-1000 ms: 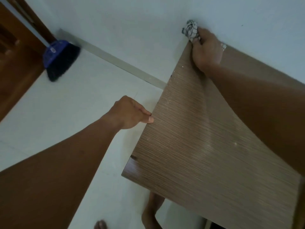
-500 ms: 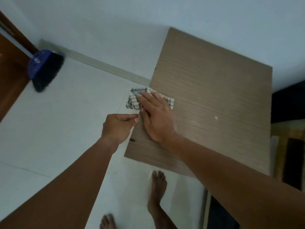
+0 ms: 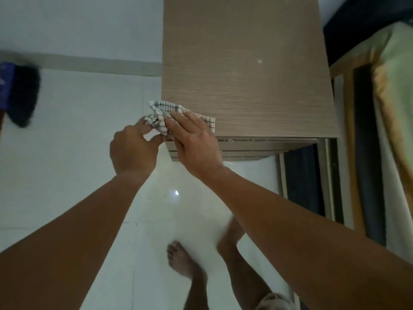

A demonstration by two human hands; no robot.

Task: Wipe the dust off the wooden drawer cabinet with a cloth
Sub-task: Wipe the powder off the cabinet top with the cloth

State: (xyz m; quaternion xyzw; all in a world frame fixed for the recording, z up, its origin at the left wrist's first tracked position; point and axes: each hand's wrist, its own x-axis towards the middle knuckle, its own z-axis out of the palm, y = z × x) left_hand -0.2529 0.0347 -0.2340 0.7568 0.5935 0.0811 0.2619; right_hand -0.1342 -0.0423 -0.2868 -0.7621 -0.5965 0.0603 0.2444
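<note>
Cloth [image 3: 161, 114], checked white and dark, sits bunched at the near left corner of the wooden drawer cabinet [image 3: 243, 70], part of it hanging past the edge. I see my right hand [image 3: 194, 142] lying flat on it, fingers spread and pressing it onto the top. My left hand [image 3: 132, 147] pinches the loose end just beside the corner. On the white tiled floor [image 3: 73, 130], a blue broom [image 3: 16, 92] rests well off to the left.

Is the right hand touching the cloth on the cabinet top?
Touching. In the head view the right hand lies flat on the cloth at the near left corner of the cabinet, fingers overlapping the checked fabric.
</note>
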